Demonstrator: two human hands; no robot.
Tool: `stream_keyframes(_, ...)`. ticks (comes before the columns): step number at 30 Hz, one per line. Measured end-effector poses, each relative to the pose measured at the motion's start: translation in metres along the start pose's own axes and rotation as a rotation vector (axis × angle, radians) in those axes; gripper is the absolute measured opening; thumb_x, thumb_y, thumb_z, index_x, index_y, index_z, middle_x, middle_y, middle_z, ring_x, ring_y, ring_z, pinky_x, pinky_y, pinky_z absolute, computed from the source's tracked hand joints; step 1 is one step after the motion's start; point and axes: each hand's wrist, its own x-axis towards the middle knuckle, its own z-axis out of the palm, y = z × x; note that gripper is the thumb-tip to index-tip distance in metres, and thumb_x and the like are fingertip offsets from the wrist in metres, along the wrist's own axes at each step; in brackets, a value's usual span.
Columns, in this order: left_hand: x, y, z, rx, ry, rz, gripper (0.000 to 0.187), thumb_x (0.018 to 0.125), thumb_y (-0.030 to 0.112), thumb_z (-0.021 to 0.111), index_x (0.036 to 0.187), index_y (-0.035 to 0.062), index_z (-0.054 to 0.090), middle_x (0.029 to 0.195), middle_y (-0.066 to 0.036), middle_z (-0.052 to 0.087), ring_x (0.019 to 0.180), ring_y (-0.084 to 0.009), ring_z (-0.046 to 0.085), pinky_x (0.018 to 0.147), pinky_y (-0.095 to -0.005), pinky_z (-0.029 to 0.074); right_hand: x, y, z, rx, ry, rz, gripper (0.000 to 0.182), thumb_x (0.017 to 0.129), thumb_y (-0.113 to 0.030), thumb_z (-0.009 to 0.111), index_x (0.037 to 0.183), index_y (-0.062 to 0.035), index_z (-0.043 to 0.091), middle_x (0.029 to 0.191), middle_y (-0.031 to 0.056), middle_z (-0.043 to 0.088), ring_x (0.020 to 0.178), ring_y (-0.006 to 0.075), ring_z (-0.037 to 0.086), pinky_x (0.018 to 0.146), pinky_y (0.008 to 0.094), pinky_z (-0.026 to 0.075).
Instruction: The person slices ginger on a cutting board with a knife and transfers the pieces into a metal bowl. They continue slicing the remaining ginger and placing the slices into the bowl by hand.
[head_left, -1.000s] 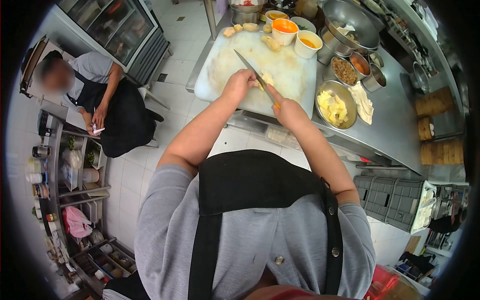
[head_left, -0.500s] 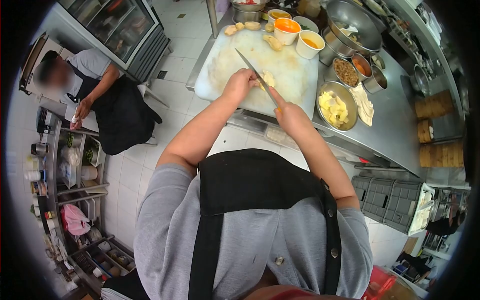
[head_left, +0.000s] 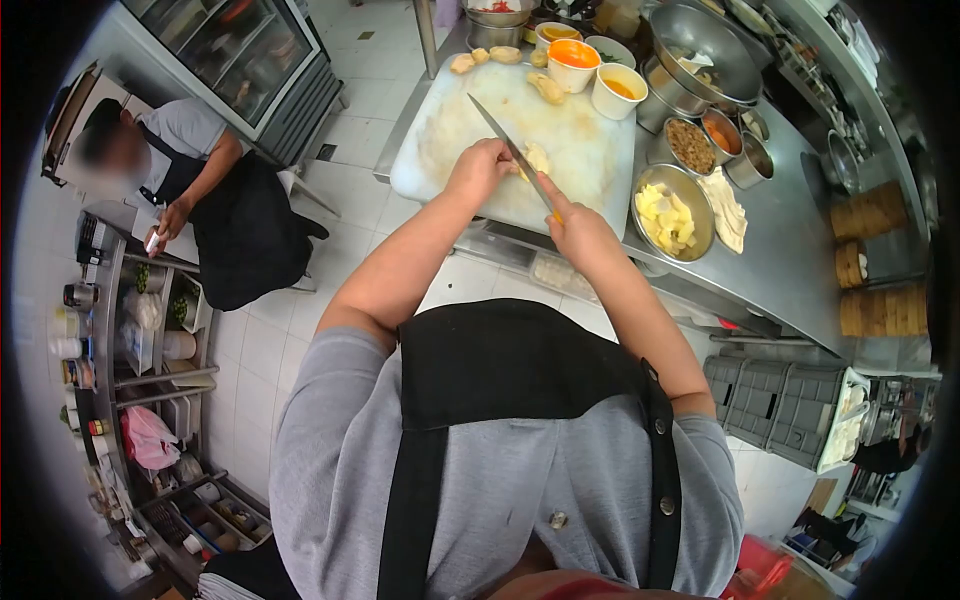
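My right hand is wrapped around the handle of a long knife, whose blade points away to the upper left over the white cutting board. Curled fingers of my left hand press a pale yellow piece of ginger, mostly hidden, at the blade's left side. Just right of the blade lie pale ginger slices. Knobbly unpeeled ginger rests at the board's far edge. Beside the board, a steel bowl holds pale yellow chunks.
Paper tubs with orange and yellow contents stand at the board's far right corner. Steel pots, one with brown mince, and a white cloth are on the steel counter. A co-worker in a black apron is at left.
The knife and both my hands have barely shifted. At left, the co-worker's head and hands have moved slightly.
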Motion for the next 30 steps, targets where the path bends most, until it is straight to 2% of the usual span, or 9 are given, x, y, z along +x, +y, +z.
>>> stream_keyframes(5, -0.001, -0.005, 0.001, -0.03, 0.026, 0.055, 0.021, 0.074, 0.01, 0.079, 0.088, 0.0005, 0.066, 0.089, -0.015, 0.066, 0.08, -0.0297, 0.064, 0.074, -0.0364, 0.051, 0.002, -0.004, -0.004, -0.051, -0.042, 0.012, 0.068, 0.091, -0.014, 0.056, 0.154, -0.0215, 0.029, 0.079, 0.0214, 0.064, 0.073, 0.0367, 0.064, 0.07, 0.0481, 0.051)
stream_keyframes(11, 0.001, -0.003, 0.001, 0.001, 0.017, -0.001, 0.022, 0.074, 0.011, 0.079, 0.088, 0.0002, 0.066, 0.089, -0.015, 0.065, 0.079, -0.0292, 0.064, 0.072, -0.0364, 0.051, 0.017, -0.009, 0.003, -0.065, -0.128, 0.079, 0.069, 0.092, -0.013, 0.052, 0.155, -0.0217, 0.025, 0.085, 0.0221, 0.066, 0.08, 0.0364, 0.066, 0.076, 0.0468, 0.051)
stream_keyframes(17, 0.004, -0.008, 0.004, 0.011, 0.008, 0.039, 0.022, 0.075, 0.011, 0.08, 0.087, 0.001, 0.064, 0.088, -0.014, 0.066, 0.077, -0.0254, 0.065, 0.071, -0.0349, 0.052, 0.019, -0.005, 0.005, -0.04, -0.085, 0.064, 0.07, 0.09, -0.009, 0.051, 0.155, -0.0217, 0.026, 0.087, 0.0212, 0.067, 0.082, 0.0351, 0.067, 0.077, 0.0457, 0.052)
stream_keyframes(23, 0.005, -0.011, 0.008, 0.007, -0.013, -0.039, 0.019, 0.075, 0.009, 0.076, 0.086, 0.0029, 0.063, 0.083, -0.011, 0.065, 0.072, -0.0213, 0.064, 0.068, -0.0318, 0.053, 0.028, -0.01, 0.016, -0.101, -0.053, 0.056, 0.07, 0.09, -0.01, 0.051, 0.154, -0.0234, 0.028, 0.088, 0.0203, 0.068, 0.083, 0.0356, 0.067, 0.077, 0.0466, 0.052)
stream_keyframes(26, 0.003, 0.001, 0.006, -0.048, 0.024, -0.126, 0.019, 0.075, 0.007, 0.074, 0.089, 0.0038, 0.062, 0.086, -0.011, 0.064, 0.074, -0.0219, 0.064, 0.071, -0.0331, 0.053, 0.019, -0.004, 0.004, 0.045, -0.046, 0.073, 0.069, 0.091, -0.012, 0.053, 0.154, -0.0255, 0.028, 0.091, 0.0213, 0.069, 0.084, 0.0353, 0.067, 0.078, 0.0466, 0.052)
stream_keyframes(30, 0.0, -0.004, -0.002, 0.026, -0.01, -0.027, 0.02, 0.075, 0.007, 0.071, 0.093, 0.0054, 0.062, 0.089, -0.012, 0.06, 0.079, -0.025, 0.064, 0.074, -0.036, 0.053, 0.015, 0.016, 0.009, 0.295, 0.057, 0.123, 0.068, 0.091, -0.017, 0.058, 0.153, -0.0274, 0.03, 0.102, 0.0244, 0.067, 0.086, 0.0375, 0.066, 0.081, 0.046, 0.052)
